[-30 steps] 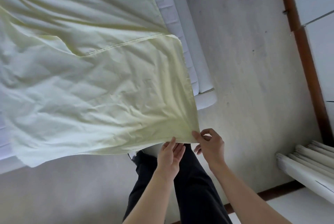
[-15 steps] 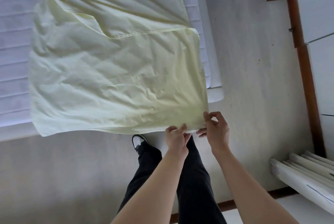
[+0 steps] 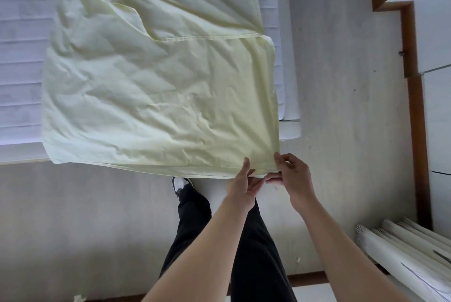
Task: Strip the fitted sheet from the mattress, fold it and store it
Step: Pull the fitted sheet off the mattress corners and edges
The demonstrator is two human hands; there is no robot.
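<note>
Pale-yellow fitted sheet (image 3: 156, 96) lies folded over the mattress (image 3: 19, 57) foot edge — left hand (image 3: 241, 187) and right hand (image 3: 295, 179), close together, both pinch its near-right corner.

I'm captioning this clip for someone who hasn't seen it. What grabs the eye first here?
The pale yellow fitted sheet, crumpled and folded over on the white mattress, fills the upper left. At its near right corner, the left hand and right hand pinch the fabric together, above dark trousers and grey floor.
</note>
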